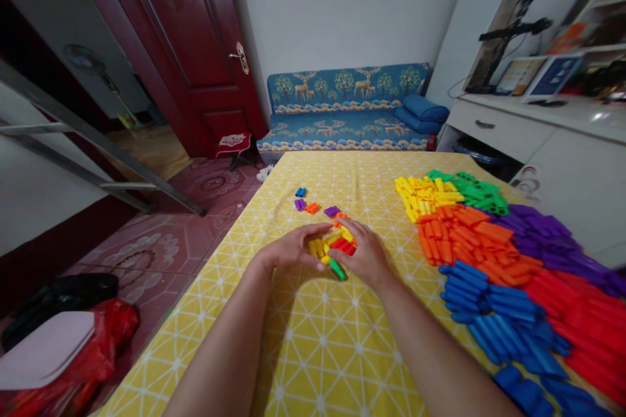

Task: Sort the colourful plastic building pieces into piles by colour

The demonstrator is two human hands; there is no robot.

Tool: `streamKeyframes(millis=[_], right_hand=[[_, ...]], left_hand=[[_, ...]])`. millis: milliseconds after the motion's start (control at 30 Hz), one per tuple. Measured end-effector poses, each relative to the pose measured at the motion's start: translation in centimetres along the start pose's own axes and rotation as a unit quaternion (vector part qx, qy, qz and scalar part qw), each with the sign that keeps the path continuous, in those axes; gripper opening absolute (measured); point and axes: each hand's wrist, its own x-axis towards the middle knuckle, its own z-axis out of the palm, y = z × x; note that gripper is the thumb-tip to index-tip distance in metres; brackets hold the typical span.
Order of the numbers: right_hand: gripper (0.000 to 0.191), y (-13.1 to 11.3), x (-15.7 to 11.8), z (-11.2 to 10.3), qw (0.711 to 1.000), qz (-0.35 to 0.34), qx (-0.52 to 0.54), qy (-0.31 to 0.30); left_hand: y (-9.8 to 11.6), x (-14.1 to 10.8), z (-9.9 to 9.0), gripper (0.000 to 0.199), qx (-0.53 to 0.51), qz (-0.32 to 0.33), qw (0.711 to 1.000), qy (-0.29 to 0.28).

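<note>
My left hand (293,247) rests at the left of a small heap of coloured plastic pieces, thumb and fingers apart and curved along its side. Opposite it, my right hand (364,254) curves around the heap's right side, its thumb apart from the fingers. Between the hands lie yellow pieces (317,247), red pieces (344,246) and a green piece (337,270) nearest to me. An orange piece (341,215) shows just beyond my right fingertips. Some of the heap is hidden by my fingers.
Farther off lie loose blue (300,192), purple (300,205) and orange (312,208) pieces. Sorted piles fill the table's right side: yellow (425,194), green (482,194), orange (469,234), purple (542,234), blue (503,313) and red (587,319). A sofa (337,124) stands beyond the yellow-clothed table (317,352).
</note>
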Motion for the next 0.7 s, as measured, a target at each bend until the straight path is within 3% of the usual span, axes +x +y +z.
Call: streamKeyframes(millis=[67,133,267,400,500,567,633,700], right_hand=[[0.084,0.0,-0.1,0.2,0.998,-0.024,-0.017,-0.052],[0.088,0.1,-0.1,0.4,0.996,-0.031,-0.038,-0.075],[0.068,1.0,0.1,1.1,0.999,0.002,-0.034,-0.021],[0.062,1.9,0.3,1.9,0.999,0.014,-0.005,0.044],[0.062,2.1,0.3,2.2,0.997,0.028,0.01,0.064],[0.058,2.0,0.4,2.3,0.995,0.049,0.031,0.083],[0.052,2.0,0.4,2.2,0.989,0.074,0.062,0.11],[0.051,2.0,0.5,2.1,0.981,0.1,0.096,0.133]], left_hand=[[-0.3,-0.5,-0.5,0.096,0.09,0.013,0.994,-0.055],[-1.0,-0.5,-0.1,0.093,0.164,0.04,0.985,-0.033],[-2.1,0.2,1.1,0.06,0.152,0.049,0.983,0.086],[-2.3,1.6,0.2,0.049,0.055,0.035,0.985,0.161],[-3.1,3.8,-1.8,0.047,0.077,-0.007,0.946,0.316],[-4.1,5.7,-3.1,0.055,0.164,-0.06,0.911,0.373],[-5.1,7.6,-3.9,0.061,0.237,-0.098,0.894,0.368],[-5.7,9.3,-4.1,0.056,0.26,-0.103,0.904,0.324]])
